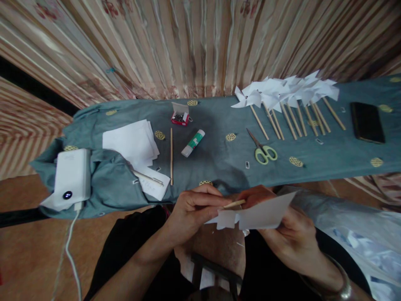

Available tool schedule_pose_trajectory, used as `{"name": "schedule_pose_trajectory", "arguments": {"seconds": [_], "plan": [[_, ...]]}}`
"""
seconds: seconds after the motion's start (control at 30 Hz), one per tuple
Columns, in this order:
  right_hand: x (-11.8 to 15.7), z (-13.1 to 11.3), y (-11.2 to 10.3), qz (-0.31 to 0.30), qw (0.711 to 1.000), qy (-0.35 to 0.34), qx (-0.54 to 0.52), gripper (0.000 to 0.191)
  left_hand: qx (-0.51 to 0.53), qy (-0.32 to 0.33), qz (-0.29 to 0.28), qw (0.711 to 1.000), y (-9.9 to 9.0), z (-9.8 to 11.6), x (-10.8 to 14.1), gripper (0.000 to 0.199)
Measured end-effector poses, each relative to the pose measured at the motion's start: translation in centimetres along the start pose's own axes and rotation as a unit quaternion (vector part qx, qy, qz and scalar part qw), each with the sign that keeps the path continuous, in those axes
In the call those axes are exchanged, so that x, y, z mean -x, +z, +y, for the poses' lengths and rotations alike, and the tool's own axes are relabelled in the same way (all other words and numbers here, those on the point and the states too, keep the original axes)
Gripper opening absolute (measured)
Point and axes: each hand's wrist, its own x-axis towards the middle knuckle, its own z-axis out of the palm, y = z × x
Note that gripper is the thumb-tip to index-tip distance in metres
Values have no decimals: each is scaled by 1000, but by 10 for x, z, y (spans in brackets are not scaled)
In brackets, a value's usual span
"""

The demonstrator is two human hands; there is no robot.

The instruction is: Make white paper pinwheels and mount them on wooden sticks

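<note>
Over my lap, just off the table's near edge, both hands are closed on a cut piece of white paper (265,214). My left hand (196,209) pinches the paper's left part between thumb and fingers. A short length of wooden stick (234,204) shows between the hands, above the paper. My right hand (290,234) grips the paper from behind at its right side, and its fingertips are partly hidden by the sheet. Green-handled scissors (262,151) lie on the table beyond my right hand. A glue stick (193,143) and a loose wooden stick (171,156) lie beyond my left hand.
White paper pinwheels (282,93) on sticks lie in a row at the back right, beside a dark phone (367,122). An open red box of pins (180,118) stands mid-table. White sheets (130,140), a pen (147,177) and a cabled power bank (72,175) are at left.
</note>
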Motion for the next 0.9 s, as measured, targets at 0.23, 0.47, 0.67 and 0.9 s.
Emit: {"name": "schedule_pose_trajectory", "arguments": {"seconds": [0.23, 0.47, 0.67, 0.9], "plan": [[2, 3, 4, 16, 998, 25, -54, 16, 14, 9, 4, 1000, 0, -1, 0, 16], [4, 5, 6, 36, 996, 42, -71, 14, 21, 6, 4, 1000, 0, -1, 1, 15], [7, 6, 5, 33, 996, 71, -39, 27, 25, 13, 2, 1000, -1, -4, 0, 15], [-1, 2, 2, 1, 1000, 7, -7, 22, 28, 0, 7, 1000, 0, -3, 1, 13]]}}
